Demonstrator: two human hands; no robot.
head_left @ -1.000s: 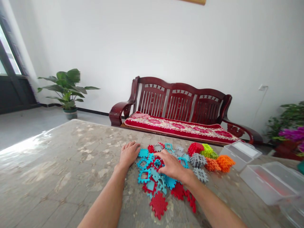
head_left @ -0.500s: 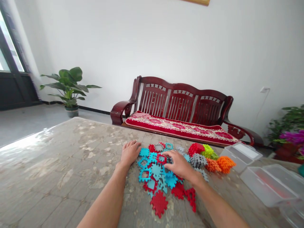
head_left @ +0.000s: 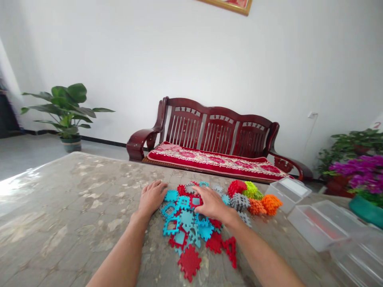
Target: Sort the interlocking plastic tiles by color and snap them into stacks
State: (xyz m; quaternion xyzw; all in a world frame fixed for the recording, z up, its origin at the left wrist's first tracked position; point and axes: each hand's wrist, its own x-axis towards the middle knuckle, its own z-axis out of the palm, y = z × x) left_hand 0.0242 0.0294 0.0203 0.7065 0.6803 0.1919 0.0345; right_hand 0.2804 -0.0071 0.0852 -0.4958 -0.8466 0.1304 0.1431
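Facing a bench, the patterned table bears notched tiles.

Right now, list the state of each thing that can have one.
Loose pieces: spread out, many overlapping
Left hand: palm down, at the loose pieces' left edge
Right hand: over the loose pieces, thumb and fingers apart
Gray pieces: bunched together
Clear box: something red showing through, lid unclear
Seat cloth: spread along the bench
Potted plant: upright
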